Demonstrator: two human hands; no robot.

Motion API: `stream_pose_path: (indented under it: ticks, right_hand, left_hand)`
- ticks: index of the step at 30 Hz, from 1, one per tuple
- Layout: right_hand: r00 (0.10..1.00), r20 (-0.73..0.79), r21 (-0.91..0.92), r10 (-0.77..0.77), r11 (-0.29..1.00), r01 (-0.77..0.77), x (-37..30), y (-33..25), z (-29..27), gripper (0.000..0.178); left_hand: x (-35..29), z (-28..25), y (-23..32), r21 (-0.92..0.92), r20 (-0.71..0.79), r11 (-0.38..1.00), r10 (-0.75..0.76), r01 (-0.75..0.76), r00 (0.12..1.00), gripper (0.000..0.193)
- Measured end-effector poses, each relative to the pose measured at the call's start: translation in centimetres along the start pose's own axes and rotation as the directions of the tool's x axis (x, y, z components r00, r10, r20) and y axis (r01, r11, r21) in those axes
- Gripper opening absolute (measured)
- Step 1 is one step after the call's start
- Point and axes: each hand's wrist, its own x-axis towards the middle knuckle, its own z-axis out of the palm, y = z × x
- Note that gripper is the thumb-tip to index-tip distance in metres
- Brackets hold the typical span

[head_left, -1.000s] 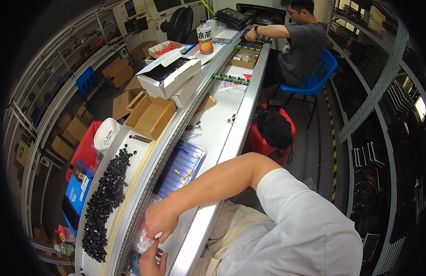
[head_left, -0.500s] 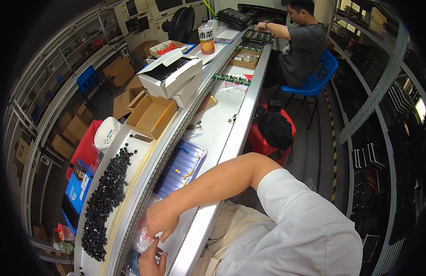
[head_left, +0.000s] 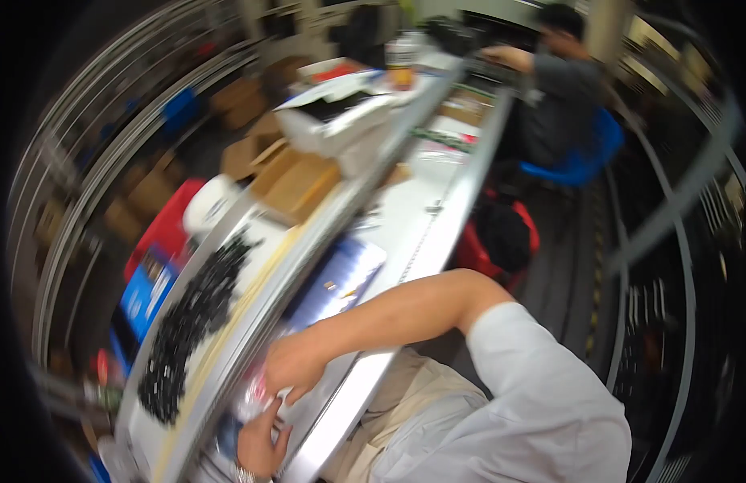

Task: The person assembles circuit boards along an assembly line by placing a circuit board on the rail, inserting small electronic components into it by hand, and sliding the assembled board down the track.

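My right hand [head_left: 295,369] is bent down over a clear plastic bag [head_left: 254,394] with red marks, lying in the bench's channel. Its fingers curl inward, and whatever they hold is hidden. Just below it is my left hand [head_left: 260,441], thumb apart from the index finger, with its fingertips close to the right hand's. A metallic band [head_left: 245,475] circles the left wrist. Beyond my right forearm lies a blue ribbed tray [head_left: 328,278] with a few small orange-yellow parts on it. The picture is smeared by motion, so fine detail is lost.
Many small black parts [head_left: 196,330] are heaped on the left ledge. Behind them stand a cardboard box [head_left: 296,185] and a white box [head_left: 332,121]. A bottle [head_left: 401,64] is farther back. A co-worker [head_left: 562,105] sits at the far right. A red stool [head_left: 502,241] is nearer.
The whole scene has shifted right and blurred as my head turned. Both hands stay close together at the plastic bag, with little change in their pose.
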Motion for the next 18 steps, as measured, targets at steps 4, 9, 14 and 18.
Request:
stream_pose_path:
  ticks: [4,9,14,18]
  right_hand:
    - [0.996,0.001,0.056,0.093,0.994,-0.093,-3.5,0.1,0.1,0.024]
    - [0.997,-0.022,-0.033,0.075,0.997,-0.075,-2.1,-2.0,-2.0,0.021]
    - [0.995,0.054,0.006,0.084,0.996,-0.085,-0.1,-2.5,-1.3,0.022]
    - [0.985,0.067,-0.019,0.161,0.987,-0.160,-0.1,-2.9,-1.6,0.021]
  left_hand:
    - [2.0,0.0,0.9,0.047,0.178,0.998,-0.050,0.042,0.983,0.058]
    - [2.1,2.8,-1.1,0.066,-0.032,0.994,0.089,-0.087,0.995,0.053]
    - [0.9,4.0,-2.0,0.090,-0.169,0.991,0.117,-0.102,0.979,0.042]
    - [1.0,3.1,-1.1,0.109,-0.157,0.985,0.154,-0.138,0.976,0.027]
